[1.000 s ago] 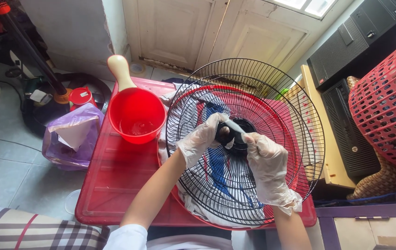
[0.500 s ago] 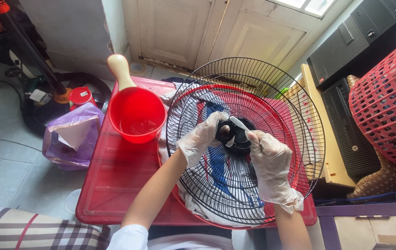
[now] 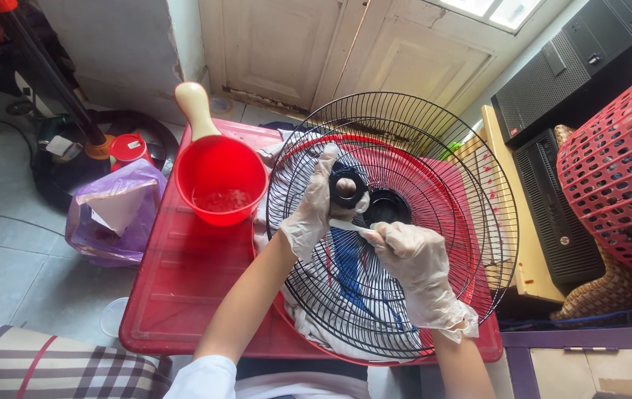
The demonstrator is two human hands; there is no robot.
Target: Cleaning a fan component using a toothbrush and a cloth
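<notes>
**Two gloved hands on a fan cage**

In the middle of the frame sits a round black wire fan cage [image 3: 393, 222]. It rests in a red round plastic basin [image 3: 471, 222], over a white and blue cloth [image 3: 345, 273]. The basin stands on a flat red plastic lid [image 3: 190, 288] that serves as a desk.

The left hand [image 3: 316, 207], in a thin clear glove, is just left of the middle of the frame. Its grip is closed on a small black plastic ring [image 3: 347, 186], held up above the wires. The fingers wrap round the ring's left side.

The right hand [image 3: 412, 258], also gloved, is just below and right of the middle. Its grip is closed on a thin white stick-like tool [image 3: 345, 225]. The tool's tip points left, toward the left hand, and lies close under the black ring. What kind of tool it is cannot be told.

Next to the ring, in the cage's middle, is a round black hub [image 3: 386, 208].

At the upper left of the lid stands a red plastic scoop with a cream handle [image 3: 220, 177]. A little water is in it. Left of the lid, on the tiled floor, lies a purple plastic bag [image 3: 113, 214]. At the right edge of the frame is a red plastic laundry basket with holes [image 3: 619, 162].
</notes>
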